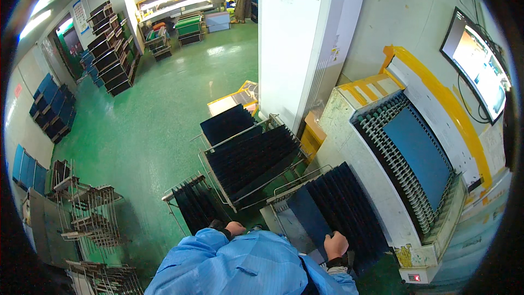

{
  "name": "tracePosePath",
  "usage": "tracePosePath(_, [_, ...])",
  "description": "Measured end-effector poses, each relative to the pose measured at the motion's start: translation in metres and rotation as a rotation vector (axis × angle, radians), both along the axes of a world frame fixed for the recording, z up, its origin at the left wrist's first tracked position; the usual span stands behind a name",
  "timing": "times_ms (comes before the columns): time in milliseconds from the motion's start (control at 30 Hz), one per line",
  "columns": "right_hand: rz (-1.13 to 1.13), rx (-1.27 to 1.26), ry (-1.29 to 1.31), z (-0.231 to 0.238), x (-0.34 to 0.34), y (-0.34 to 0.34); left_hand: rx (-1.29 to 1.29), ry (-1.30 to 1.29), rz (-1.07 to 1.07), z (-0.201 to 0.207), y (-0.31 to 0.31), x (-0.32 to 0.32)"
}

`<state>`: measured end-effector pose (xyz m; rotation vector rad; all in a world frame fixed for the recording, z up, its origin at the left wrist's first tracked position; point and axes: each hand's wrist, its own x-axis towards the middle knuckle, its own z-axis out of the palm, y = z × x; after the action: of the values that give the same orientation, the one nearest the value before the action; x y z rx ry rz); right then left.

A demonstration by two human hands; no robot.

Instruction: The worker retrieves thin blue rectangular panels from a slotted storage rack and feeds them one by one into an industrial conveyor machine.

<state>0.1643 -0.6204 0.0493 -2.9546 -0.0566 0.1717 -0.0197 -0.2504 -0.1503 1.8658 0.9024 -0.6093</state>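
Dark blue panels (349, 207) stand upright, closely ranked, just left of the roller machine (349, 142), with the right hand (335, 245) curled at their near edge, its grip unclear. Well apart, farther left of the machine, the left hand (236, 228) bends beside a smaller panel batch (192, 205); whether it holds anything cannot be told. A lighter blue sheet (420, 153) lies on the machine's rollers.

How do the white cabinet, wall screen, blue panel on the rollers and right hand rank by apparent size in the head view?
1. White cabinet
2. Wall screen and blue panel: too alike to rank
3. Right hand
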Motion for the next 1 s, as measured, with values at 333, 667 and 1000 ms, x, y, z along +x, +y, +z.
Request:
tracePosePath(333, [0.021,0.003,-0.036,-0.006,0.000,-0.003,-0.001,-0.001,0.023,-0.003,-0.001,0.000])
tracePosePath(667, [0.018,0.002,-0.032,-0.006,0.001,-0.003,0.011,0.001,-0.017,-0.013,0.002,0.000])
tracePosePath(1000, [0.030,0.034,-0.054,-0.002,0.001,-0.002,-0.056,0.004,0.046,-0.013,0.000,-0.001])
